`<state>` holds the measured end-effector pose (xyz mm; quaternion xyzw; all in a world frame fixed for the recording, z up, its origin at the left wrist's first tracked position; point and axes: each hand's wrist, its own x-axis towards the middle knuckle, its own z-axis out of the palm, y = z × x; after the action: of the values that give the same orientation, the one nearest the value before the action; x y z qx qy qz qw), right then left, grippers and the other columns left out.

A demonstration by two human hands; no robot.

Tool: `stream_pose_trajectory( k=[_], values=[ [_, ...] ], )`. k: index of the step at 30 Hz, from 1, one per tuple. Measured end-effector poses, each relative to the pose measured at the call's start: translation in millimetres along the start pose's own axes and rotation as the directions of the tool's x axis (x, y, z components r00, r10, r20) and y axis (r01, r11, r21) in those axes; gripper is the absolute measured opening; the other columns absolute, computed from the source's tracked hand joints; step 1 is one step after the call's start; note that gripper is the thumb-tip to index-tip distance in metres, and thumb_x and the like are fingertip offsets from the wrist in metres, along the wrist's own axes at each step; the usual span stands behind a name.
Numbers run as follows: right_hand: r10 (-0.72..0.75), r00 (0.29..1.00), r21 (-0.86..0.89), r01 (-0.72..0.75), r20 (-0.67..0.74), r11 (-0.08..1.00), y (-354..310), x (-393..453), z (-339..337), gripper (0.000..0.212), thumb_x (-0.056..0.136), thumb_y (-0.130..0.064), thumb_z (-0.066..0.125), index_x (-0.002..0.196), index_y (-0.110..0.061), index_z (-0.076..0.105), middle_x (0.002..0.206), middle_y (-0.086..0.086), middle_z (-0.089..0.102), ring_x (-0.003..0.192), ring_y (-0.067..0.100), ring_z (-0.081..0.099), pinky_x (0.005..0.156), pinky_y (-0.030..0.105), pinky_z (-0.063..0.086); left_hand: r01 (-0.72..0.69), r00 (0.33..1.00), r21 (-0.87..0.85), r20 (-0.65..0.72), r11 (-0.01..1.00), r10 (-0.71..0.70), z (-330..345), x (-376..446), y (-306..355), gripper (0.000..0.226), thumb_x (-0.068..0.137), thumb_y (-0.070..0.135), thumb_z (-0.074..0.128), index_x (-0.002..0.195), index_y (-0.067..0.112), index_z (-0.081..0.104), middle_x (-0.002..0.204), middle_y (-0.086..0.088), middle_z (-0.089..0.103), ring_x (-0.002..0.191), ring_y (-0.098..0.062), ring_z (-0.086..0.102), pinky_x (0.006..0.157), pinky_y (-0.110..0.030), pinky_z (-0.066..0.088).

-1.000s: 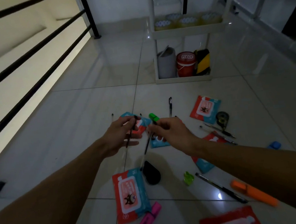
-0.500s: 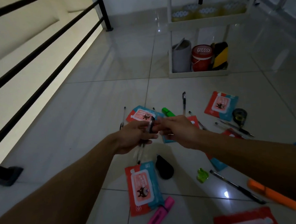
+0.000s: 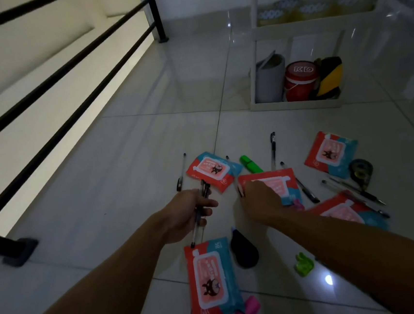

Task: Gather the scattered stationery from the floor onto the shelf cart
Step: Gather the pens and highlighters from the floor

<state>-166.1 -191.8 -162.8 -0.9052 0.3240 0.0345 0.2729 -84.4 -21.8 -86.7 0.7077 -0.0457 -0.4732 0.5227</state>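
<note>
The left hand is gripping a bundle of pens, fingers curled round them, probably so the other hand is free to collect. The right hand is reaching down over a wipes pack; in the dim light I cannot tell whether it is pinching anything. Other stationery is lying scattered on the floor, with the shelf cart well apart beyond it.

head cam | forward-down | near hands | floor ahead
</note>
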Motion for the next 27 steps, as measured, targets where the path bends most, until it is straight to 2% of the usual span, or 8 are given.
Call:
stream_pose_trajectory(
  k=[3,5,7,9,13,17,23,27],
  values=[
    [0.028,1.000,0.059,-0.027,-0.011,0.998,2,-1,2,0.016,0.100,-0.022,0.050,0.108,-0.010,0.057,0.109,0.010,0.062,0.099,0.023,0.061,0.090,0.035,0.051,-0.020,1.000,0.002,-0.019,1.000,0.020,0,-1,1,0.022,0.099,0.002,0.042,0.117,0.007,0.054,0.110,-0.009,0.064,0.080,-0.013,0.056,0.064,-0.025,0.044],
    [0.055,0.998,0.178,-0.052,-0.009,0.983,3,-1,-4,0.014,0.097,-0.024,0.056,0.101,-0.010,0.058,0.096,0.006,0.062,0.084,0.017,0.060,0.078,0.029,0.053,-0.048,0.998,0.036,-0.048,0.998,0.050,1,-2,2,0.018,0.101,0.004,0.044,0.114,0.006,0.057,0.115,-0.010,0.067,0.090,-0.013,0.062,0.067,-0.025,0.047],
    [0.039,0.998,0.242,-0.028,-0.042,0.970,6,-3,-17,0.014,0.097,-0.022,0.056,0.091,-0.010,0.058,0.087,0.006,0.061,0.070,0.011,0.055,0.058,0.018,0.043,-0.060,0.995,0.029,-0.074,0.998,0.062,1,-3,4,0.019,0.102,0.008,0.043,0.114,0.007,0.057,0.113,-0.008,0.068,0.095,-0.014,0.066,0.067,-0.026,0.048],
    [-0.005,0.994,0.270,0.034,-0.105,0.962,11,-8,-31,0.011,0.096,-0.018,0.057,0.092,-0.009,0.064,0.088,0.005,0.063,0.073,0.012,0.056,0.053,0.015,0.036,-0.059,0.991,0.061,-0.113,0.996,0.065,0,-3,7,0.020,0.104,0.011,0.041,0.114,0.012,0.057,0.109,-0.006,0.069,0.090,-0.015,0.066,0.065,-0.026,0.047],
    [-0.143,0.981,0.348,0.181,-0.131,0.920,26,-23,-55,0.008,0.094,-0.013,0.062,0.098,-0.013,0.069,0.090,-0.004,0.062,0.084,0.011,0.060,0.066,0.015,0.045,-0.074,0.976,0.168,-0.190,0.983,0.106,-2,1,12,0.024,0.103,0.009,0.037,0.117,0.013,0.056,0.099,-0.008,0.064,0.070,-0.013,0.051,0.055,-0.024,0.039],
    [-0.214,0.976,0.539,0.201,-0.040,0.818,30,-36,-69,0.009,0.095,-0.011,0.062,0.099,-0.012,0.069,0.095,0.007,0.067,0.066,0.010,0.058,0.054,0.015,0.047,-0.118,0.964,0.199,-0.214,0.973,0.161,5,10,16,0.019,0.103,0.016,0.040,0.111,0.013,0.058,0.089,-0.007,0.059,0.065,-0.012,0.045,0.052,-0.023,0.035],
    [-0.193,0.981,0.703,0.121,0.023,0.701,21,-50,-67,0.012,0.094,-0.008,0.062,0.101,-0.008,0.072,0.088,0.015,0.070,0.057,0.009,0.052,0.048,0.019,0.044,-0.155,0.988,0.305,0.066,0.940,0.141,41,9,19,0.025,0.095,0.036,0.058,0.111,0.016,0.058,0.091,-0.003,0.055,0.073,-0.013,0.044,0.060,-0.023,0.038],
    [-0.034,0.999,0.804,0.026,-0.007,0.594,20,-45,-60,0.015,0.095,-0.007,0.061,0.104,-0.008,0.073,0.070,0.001,0.066,0.054,0.010,0.048,0.046,0.019,0.041,-0.205,0.969,0.425,0.213,0.882,0.123,62,12,16,0.013,0.097,0.023,0.056,0.109,0.020,0.058,0.087,-0.003,0.055,0.075,-0.014,0.046,0.063,-0.025,0.041]
  ],
)
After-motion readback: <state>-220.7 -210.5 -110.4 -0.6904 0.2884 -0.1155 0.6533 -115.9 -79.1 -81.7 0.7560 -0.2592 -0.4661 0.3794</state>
